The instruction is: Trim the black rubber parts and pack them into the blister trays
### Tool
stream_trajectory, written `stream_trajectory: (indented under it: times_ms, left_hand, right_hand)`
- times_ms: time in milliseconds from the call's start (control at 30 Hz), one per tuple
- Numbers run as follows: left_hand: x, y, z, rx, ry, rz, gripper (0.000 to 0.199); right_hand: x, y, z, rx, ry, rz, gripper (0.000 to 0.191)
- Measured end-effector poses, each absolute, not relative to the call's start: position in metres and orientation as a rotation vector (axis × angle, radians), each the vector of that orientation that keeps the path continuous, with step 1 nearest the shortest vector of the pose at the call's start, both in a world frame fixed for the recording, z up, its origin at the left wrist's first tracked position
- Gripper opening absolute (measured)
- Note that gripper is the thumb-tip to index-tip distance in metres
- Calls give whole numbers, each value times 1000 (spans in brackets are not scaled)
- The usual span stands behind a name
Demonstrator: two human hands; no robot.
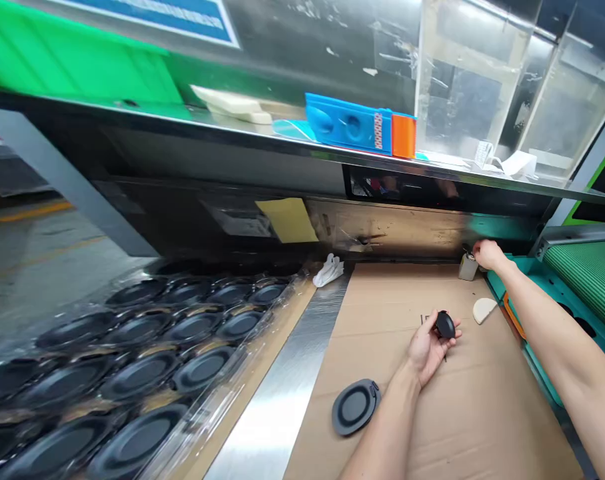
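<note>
My left hand (pixel 425 352) is palm up above the cardboard sheet (pixel 462 413), its fingers curled round a small black round part (pixel 445 325). Farther back, my right hand (pixel 489 255) has its fingers pinched together at the top of a small greyish metal container (pixel 467 268). What those fingers grip is hidden. A dark grey oval part (pixel 356 407) with a raised ring lies on the cardboard, left of my left forearm. Near the right edge of the cardboard rests a cream half-round pad (pixel 484 310).
Left of a bare metal strip (pixel 287 380), clear plastic trays hold several black oval parts (pixel 200 368). A crumpled white cloth (pixel 328 271) lies at the back. A teal crate (pixel 602 333) stands at the right beside a green conveyor (pixel 592 273). Overhead, a shelf carries a blue box (pixel 350 123).
</note>
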State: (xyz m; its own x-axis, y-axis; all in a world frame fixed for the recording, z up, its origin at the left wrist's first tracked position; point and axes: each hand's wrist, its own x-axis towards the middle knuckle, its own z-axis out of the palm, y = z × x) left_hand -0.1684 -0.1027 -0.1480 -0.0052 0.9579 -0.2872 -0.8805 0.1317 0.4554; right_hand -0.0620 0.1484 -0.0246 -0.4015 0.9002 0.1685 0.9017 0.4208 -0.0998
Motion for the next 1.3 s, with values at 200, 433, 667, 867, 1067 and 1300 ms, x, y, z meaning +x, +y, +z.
stream_trajectory:
  times_ms: [200,433,667,867,1067,1300]
  left_hand:
    - [-169,-102,-148,155,547,1439,42]
    - [-170,-100,-149,148,549,1436,42]
    - [-165,-96,-154,216,620,1509,44]
    - [-158,-93,-162,349,678,1546,46]
    - [-152,-91,-168,514,849,1566,52]
    - [-147,-93,-167,645,1082,1521,56]
  right_hand:
    - [-66,164,-21,-1645,-2610,-23,21]
    - [-67,153,-10,-1637,-2532,-30,20]
    - [-55,32,-37,-932,-2402,302,29]
    - [-38,-33,-108,-836,-2468,454,22]
    - [-34,-22,-126,-866,-2456,456,19]
    - [-31,-27,-122,-927,-2589,281,22]
